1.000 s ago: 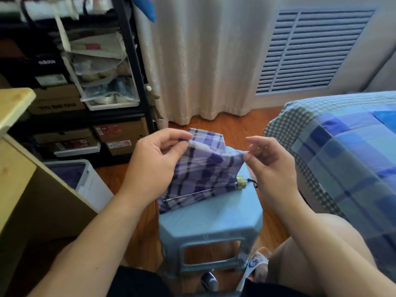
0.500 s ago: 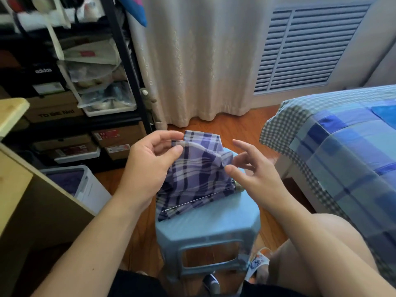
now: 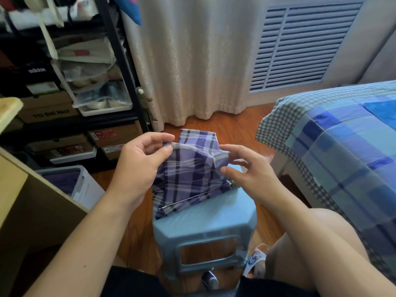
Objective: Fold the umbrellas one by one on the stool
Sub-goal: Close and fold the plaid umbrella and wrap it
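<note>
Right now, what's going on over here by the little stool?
A person sits folding a purple plaid umbrella that lies on a light blue plastic stool. The left hand pinches the top edge of the canopy cloth between thumb and fingers. The right hand pinches the cloth at the opposite end of that edge, its other fingers spread. The cloth is held up in loose pleats, not yet wrapped tight. A bed stands to the right.
</note>
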